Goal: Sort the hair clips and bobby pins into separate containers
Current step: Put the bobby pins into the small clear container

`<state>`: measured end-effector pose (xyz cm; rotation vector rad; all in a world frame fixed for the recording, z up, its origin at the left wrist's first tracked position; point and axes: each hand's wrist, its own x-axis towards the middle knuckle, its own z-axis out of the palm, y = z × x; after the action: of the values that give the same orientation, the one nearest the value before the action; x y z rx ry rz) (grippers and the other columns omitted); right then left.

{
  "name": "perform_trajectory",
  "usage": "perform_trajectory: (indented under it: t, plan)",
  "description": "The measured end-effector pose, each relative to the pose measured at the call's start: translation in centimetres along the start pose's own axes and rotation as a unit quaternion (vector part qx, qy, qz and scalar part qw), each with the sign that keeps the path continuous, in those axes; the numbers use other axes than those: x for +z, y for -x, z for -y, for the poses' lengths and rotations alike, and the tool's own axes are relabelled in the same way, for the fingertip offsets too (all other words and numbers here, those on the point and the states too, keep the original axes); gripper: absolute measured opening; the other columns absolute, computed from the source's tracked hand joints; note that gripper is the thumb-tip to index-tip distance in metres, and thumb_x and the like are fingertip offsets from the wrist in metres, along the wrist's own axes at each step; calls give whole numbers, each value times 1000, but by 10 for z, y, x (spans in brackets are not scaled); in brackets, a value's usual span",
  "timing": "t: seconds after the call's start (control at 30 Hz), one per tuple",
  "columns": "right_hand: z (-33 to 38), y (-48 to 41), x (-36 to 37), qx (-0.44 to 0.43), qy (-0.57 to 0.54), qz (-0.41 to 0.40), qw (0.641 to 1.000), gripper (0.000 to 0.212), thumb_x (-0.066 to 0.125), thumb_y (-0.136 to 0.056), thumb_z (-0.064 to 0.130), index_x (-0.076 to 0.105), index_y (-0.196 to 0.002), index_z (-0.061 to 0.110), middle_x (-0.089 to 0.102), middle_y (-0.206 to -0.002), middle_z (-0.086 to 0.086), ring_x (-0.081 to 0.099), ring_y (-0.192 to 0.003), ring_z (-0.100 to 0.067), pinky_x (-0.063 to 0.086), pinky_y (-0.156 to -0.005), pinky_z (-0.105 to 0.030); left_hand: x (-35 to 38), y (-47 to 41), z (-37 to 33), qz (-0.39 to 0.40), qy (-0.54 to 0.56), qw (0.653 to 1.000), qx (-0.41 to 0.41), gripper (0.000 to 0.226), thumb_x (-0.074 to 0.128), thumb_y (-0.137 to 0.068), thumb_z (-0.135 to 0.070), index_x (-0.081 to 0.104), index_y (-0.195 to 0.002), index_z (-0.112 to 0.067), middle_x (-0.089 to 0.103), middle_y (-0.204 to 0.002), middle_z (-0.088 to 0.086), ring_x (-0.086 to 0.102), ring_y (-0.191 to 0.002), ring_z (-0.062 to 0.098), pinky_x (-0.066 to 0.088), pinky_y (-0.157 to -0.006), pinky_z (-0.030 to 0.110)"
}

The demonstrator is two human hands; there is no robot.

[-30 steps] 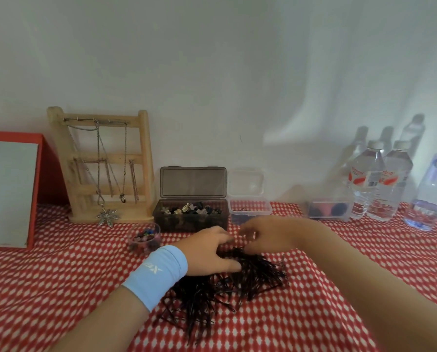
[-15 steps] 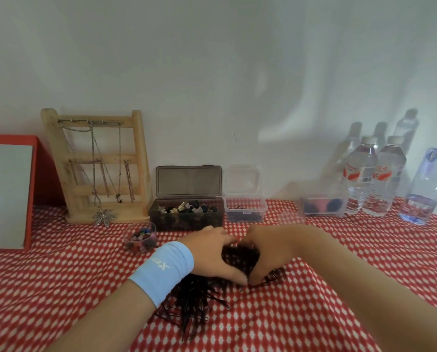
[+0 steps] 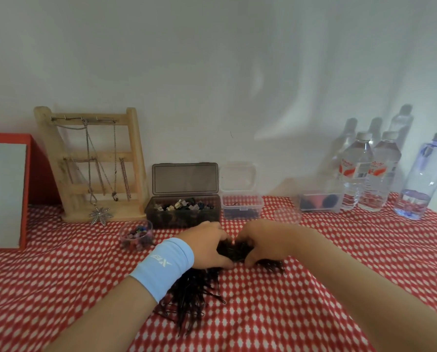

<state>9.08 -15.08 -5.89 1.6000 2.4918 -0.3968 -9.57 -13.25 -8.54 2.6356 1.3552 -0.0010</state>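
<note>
A heap of black bobby pins lies on the red patterned cloth in the middle. My left hand, with a light blue wristband, and my right hand curl around a bunch of the pins from both sides, thumbs nearly meeting. Behind them stands a dark open box holding several hair clips. To its right sits a small clear open container with a few dark pins in it.
A wooden necklace stand and a red-framed board stand at the back left. A small clear cup of beads sits left of my hands. Another clear box and water bottles line the back right.
Both hands have closed in on the pile from each side and gathered a bunch of pins between them. The view has shifted slightly.
</note>
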Motion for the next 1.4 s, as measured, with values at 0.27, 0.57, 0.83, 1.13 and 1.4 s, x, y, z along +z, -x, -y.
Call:
perform_trajectory:
  t: [0.27, 0.57, 0.83, 1.13, 1.4]
  plan:
    - [12, -10, 7, 14, 40, -20, 999, 33, 62, -98, 27, 63, -128, 15, 66, -120, -4, 63, -105, -22, 51, -96, -33, -2, 6, 6, -58, 103, 993, -23, 64, 76, -78, -45, 51, -134, -26, 56, -126, -8, 56, -111, 11, 47, -96, 27]
    - [2, -12, -1, -10, -22, -39, 999, 24, 56, -102, 28, 65, -122, 21, 62, -116, 3, 54, -98, -12, 43, -87, -28, -9, 15, 21, -54, 145, 987, -29, 60, 73, -80, -51, 52, -134, -33, 56, -126, -15, 56, -111, 6, 46, -96, 23]
    - [7, -21, -4, -37, -87, -38, 995, 21, 44, -106, 25, 58, -120, 19, 54, -102, 12, 51, -91, -8, 37, -77, -27, -31, 5, 24, -121, 180, 976, -15, 19, 72, -88, -31, 72, -107, -28, 63, -90, -20, 57, -82, -7, 45, -78, 12]
    - [3, -24, -13, -26, -122, 5, 992, 18, 46, -105, 26, 60, -108, 16, 59, -96, 7, 54, -88, -11, 44, -82, -34, -32, 12, 49, -89, 205, 974, -36, 15, 79, -81, -30, 75, -95, -31, 71, -82, -19, 65, -79, -8, 48, -76, 13]
    - [-9, -19, -13, 8, -276, 56, 959, 21, 46, -105, 15, 56, -88, 20, 54, -73, 8, 50, -64, -8, 42, -69, -23, -46, 17, 58, -71, 133, 988, -46, 8, 73, -87, -31, 74, -94, -31, 65, -83, -21, 60, -79, -5, 44, -74, 14]
